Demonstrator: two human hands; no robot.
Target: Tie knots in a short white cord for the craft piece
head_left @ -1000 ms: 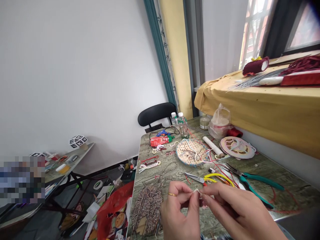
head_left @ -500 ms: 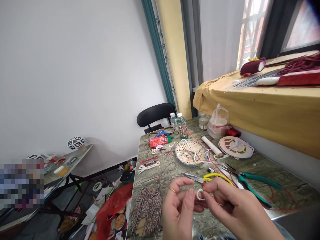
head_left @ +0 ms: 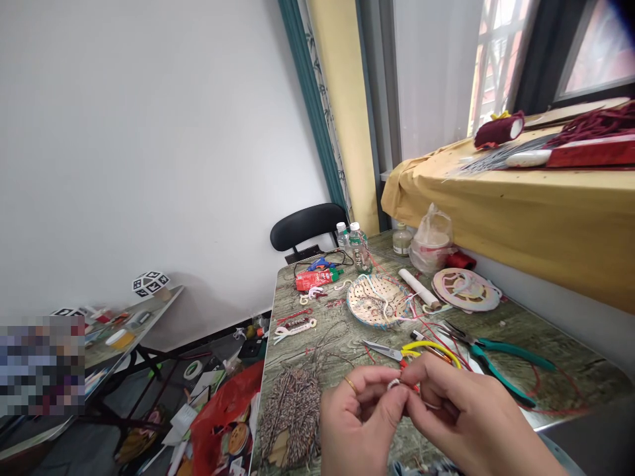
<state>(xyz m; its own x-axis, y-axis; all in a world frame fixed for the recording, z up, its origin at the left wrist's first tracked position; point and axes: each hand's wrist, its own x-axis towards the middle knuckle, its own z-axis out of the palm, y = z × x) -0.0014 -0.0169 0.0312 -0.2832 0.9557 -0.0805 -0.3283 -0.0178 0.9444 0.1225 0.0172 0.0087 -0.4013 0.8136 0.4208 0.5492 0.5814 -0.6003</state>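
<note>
My left hand (head_left: 360,416) and my right hand (head_left: 466,423) meet low in the view, just above the table's near edge. Both pinch a small white cord loop (head_left: 393,383) between thumb and fingertips; only a sliver of it shows. A gold ring sits on a finger of my left hand. Yellow-handled scissors (head_left: 411,350) lie right behind my fingers, and green-handled pliers (head_left: 501,367) lie to their right. A bundle of brown and white twine (head_left: 292,410) rests left of my left hand.
A woven basket tray (head_left: 380,301), a round disc (head_left: 466,289), a white roll, bottles (head_left: 358,248), a plastic bag and red cords crowd the table (head_left: 520,324). A black chair (head_left: 305,228) stands behind it. A yellow-draped ledge runs along the right. A red bag and litter lie on the floor at left.
My hands closed together round the white loop, which showed as an open ring half a second ago and is now mostly hidden. The view shifted slightly.
</note>
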